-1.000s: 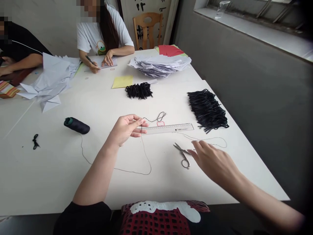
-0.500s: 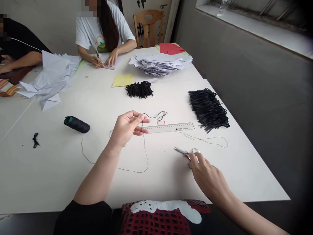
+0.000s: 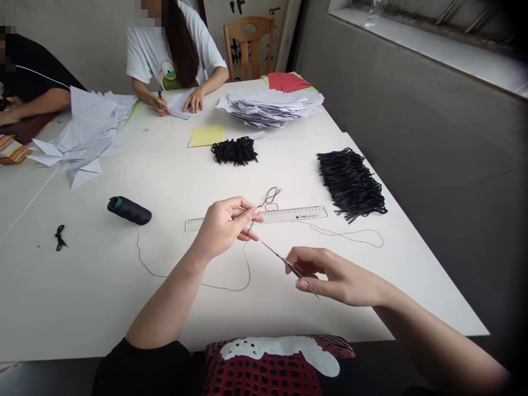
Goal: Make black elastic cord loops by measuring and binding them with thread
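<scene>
1. Up come the scissors! The right hand has raised them off the surface and swung their points toward the left hand, which has edged rightward too.
2. Far left, a small knotted black cord lies well apart from both hands.
3. Next along, the dark spool is on its side, its thread trailing out and passing behind the left forearm.
4. Now the left hand: thumb and forefinger pinched together on the thread, other fingers loosely spread, a dark loop just beyond the fingertips.
5. Behind that hand, a clear ruler runs out to the right, with a small black bundle farther back.
6. Scissor points: just beside the left fingertips! Seen nearly edge-on, so I can't tell whether the blades are parted.
7. Right hand, fingers and thumb closed around the handles.
8. Rightmost, a loose strand curves across the surface, and beyond it sits a big black bundle.
</scene>
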Tool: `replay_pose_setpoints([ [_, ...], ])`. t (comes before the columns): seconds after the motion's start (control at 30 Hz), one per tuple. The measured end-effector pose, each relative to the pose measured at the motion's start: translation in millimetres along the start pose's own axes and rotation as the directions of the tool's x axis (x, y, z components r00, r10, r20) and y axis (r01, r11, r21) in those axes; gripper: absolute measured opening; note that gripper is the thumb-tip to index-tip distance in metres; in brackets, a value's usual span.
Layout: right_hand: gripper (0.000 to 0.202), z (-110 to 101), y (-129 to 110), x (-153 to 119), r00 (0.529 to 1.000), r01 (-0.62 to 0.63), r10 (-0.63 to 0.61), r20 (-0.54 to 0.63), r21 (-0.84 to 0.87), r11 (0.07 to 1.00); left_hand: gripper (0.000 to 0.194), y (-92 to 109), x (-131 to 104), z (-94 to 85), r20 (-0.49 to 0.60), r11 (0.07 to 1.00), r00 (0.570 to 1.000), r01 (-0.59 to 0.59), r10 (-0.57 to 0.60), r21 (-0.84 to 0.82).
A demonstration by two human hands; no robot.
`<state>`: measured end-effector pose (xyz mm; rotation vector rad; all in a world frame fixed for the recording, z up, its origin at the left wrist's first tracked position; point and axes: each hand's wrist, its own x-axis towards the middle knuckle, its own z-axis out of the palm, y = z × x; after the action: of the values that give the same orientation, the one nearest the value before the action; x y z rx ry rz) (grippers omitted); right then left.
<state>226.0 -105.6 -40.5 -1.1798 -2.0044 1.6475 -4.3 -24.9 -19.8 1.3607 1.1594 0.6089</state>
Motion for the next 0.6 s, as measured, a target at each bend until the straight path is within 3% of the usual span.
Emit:
replay_pose_setpoints([
  [0.17, 0.042, -12.0, -0.1, 14.6, 0.984, -0.028, -0.018, 0.179, 0.251, 0.968, 0.028, -0.9, -1.4, 1.6, 0.085, 1.0, 0.996, 0.02, -0.022, 0.022],
  [0.33, 0.045, -14.0, -1.4, 17.3, 0.979, -0.068, 0.013, 0.206, 0.262, 0.963, 0.03, -1.8, -1.2, 1.8, 0.106, 0.999, 0.994, 0.029, -0.032, 0.031],
  [0.6, 0.047, -14.7, -2.1, 18.7, 0.975, -0.009, -0.033, 0.22, 0.19, 0.982, 0.03, -1.7, -1.6, 3.8, 0.13, 0.998, 0.99, 0.053, -0.055, 0.018],
])
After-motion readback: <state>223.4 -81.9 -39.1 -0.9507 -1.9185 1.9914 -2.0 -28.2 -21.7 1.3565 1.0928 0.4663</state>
